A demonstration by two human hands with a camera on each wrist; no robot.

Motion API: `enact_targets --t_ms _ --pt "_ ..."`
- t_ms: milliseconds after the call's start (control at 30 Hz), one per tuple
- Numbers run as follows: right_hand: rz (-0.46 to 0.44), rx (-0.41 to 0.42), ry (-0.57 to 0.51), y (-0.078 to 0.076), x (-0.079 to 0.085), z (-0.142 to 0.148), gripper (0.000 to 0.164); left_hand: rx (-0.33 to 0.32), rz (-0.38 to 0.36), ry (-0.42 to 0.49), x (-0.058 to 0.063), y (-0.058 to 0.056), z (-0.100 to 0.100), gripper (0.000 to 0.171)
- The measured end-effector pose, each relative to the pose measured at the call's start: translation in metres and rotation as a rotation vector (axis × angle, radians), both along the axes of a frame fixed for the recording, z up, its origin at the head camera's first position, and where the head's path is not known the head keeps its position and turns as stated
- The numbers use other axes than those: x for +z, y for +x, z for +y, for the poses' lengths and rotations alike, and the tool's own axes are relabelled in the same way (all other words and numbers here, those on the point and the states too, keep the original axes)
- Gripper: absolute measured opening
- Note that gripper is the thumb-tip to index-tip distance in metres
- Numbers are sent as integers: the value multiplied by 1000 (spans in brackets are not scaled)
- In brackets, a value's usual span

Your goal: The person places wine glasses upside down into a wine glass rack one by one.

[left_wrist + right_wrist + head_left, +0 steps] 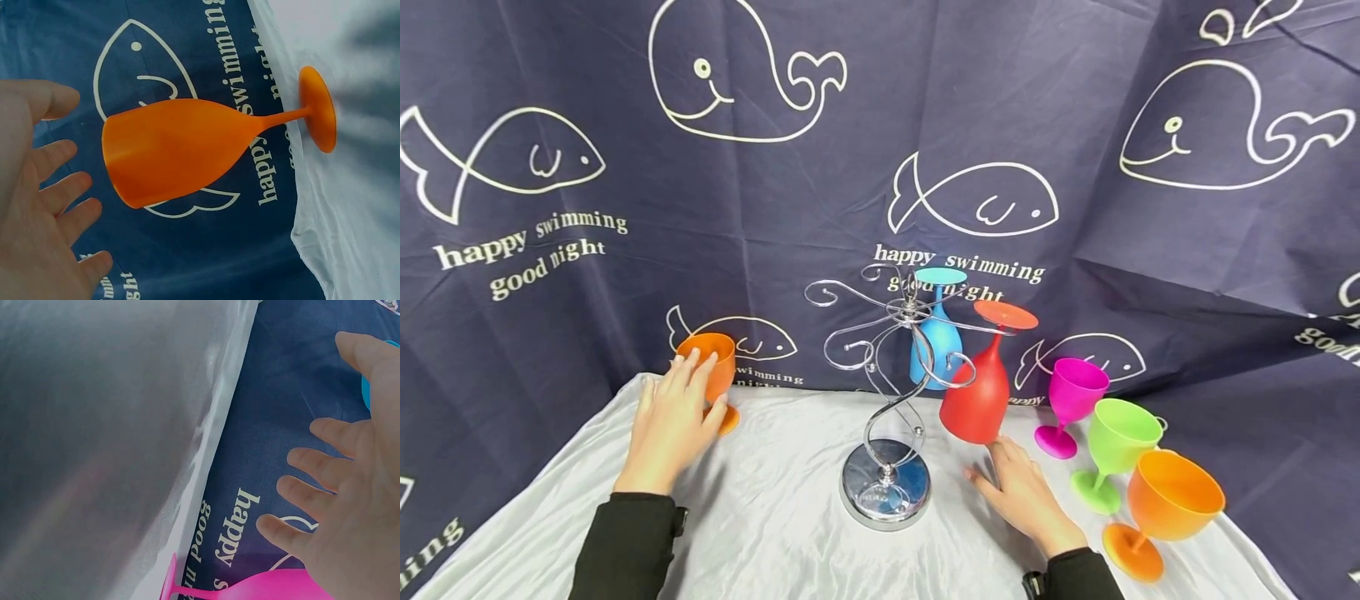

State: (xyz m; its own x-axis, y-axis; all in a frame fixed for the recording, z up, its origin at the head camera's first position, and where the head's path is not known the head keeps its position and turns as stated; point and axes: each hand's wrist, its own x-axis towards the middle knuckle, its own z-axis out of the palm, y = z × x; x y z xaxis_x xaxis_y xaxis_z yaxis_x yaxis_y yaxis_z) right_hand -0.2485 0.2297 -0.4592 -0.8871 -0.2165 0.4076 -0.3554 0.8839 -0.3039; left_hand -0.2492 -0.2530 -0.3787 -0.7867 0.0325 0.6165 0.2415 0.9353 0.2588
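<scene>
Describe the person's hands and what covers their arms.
The left hand and right hand are both bare. Plain black sleeves reach down to the wrists, and a small dark item shows beside each cuff, too small to identify.

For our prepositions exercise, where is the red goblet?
Right of centre in the head view, the red goblet hangs upside down on the metal stand, beside the blue goblet.

Head: taken from above near side, aimed forward and down; whole chrome stand (887,477) framed. Left wrist: turned sideways toward far backdrop (850,200); left orange goblet (178,153) seen close, shared with head view. Right wrist: likewise turned; magenta goblet (275,587) partly framed, also shared.
</scene>
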Motion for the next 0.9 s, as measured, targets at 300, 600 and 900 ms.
enact_targets --t_ms 300,600,900 --pt "-10 -1 2 0 1 0 63 39 -32 -48 1 -7 -4 57" --pt "5 5 3 1 1 -2 59 45 74 -17 3 -9 -5 50" --pt "-17 0 8 1 2 -2 59 95 147 31 7 -3 -3 18"
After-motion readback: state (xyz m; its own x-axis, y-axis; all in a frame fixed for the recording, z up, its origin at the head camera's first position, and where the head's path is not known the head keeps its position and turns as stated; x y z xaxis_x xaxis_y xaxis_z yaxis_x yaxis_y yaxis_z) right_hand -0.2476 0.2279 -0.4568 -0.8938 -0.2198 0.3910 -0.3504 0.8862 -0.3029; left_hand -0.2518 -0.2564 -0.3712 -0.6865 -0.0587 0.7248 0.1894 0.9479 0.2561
